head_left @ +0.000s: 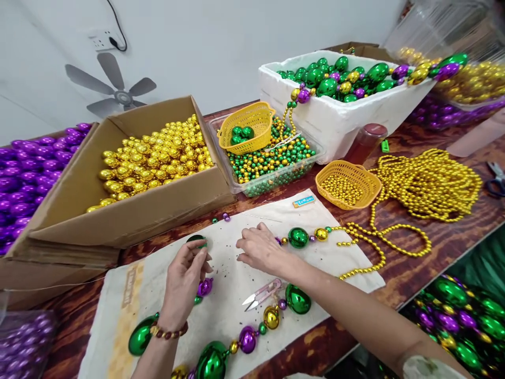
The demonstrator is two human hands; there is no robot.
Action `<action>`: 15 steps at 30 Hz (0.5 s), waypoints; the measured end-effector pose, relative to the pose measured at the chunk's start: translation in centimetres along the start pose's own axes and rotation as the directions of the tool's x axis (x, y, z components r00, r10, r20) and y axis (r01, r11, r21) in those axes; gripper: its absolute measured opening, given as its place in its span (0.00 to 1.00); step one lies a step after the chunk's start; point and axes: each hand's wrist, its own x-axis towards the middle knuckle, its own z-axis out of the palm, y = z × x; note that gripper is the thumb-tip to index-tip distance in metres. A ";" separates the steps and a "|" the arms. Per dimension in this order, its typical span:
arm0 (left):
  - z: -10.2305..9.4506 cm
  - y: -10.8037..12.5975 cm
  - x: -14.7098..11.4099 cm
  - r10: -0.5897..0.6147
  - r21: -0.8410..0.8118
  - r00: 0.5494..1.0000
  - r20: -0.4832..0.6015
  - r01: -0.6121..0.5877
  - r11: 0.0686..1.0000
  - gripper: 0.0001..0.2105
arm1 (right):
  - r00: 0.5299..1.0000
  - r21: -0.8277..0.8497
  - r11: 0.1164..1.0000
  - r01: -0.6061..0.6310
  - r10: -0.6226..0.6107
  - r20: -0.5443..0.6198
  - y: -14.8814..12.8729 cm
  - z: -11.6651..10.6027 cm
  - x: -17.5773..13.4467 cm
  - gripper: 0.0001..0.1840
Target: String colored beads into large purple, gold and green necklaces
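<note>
My left hand (188,268) is closed, its fingertips pinching a green bead (196,241) that the fingers partly hide. Just below it a purple bead (205,287) shows on the strand, which curves round under my wrist to a large green bead (142,336). My right hand (258,248) has its fingers curled together over the white cloth (224,263); what is in them is hidden. Right beside it lies a strand end with a green bead (298,237) and a gold bead (321,234). Pink-handled thread snips (262,295) rest below, near a beaded strand with a purple bead (248,339).
Behind the cloth stand a cardboard box (134,210) of gold beads, a clear tub (276,184) of small beads and a white foam box (307,118) of strands. To the right are a yellow basket (373,189), gold bead chains (430,184) and scissors (496,181).
</note>
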 end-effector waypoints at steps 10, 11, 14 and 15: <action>2.7 0.8 -0.3 0.007 -0.310 0.979 0.204 0.058 0.949 0.13 | 0.989 0.370 0.928 -0.042 0.091 -0.117 0.6 -1.3 -0.8 0.10; 3.7 1.0 -0.2 0.034 -0.351 0.971 0.236 0.053 0.935 0.13 | 0.983 0.445 0.894 -0.048 0.122 -0.139 0.6 -1.4 -1.1 0.10; 6.0 0.7 0.1 0.089 -0.440 0.956 0.280 0.046 0.897 0.12 | 0.959 0.645 0.762 -0.048 0.215 -0.183 0.8 -1.2 -1.4 0.09; 6.4 0.5 0.2 0.099 -0.462 0.954 0.284 0.046 0.886 0.11 | 0.951 0.698 0.715 -0.043 0.244 -0.191 0.8 -1.1 -1.5 0.09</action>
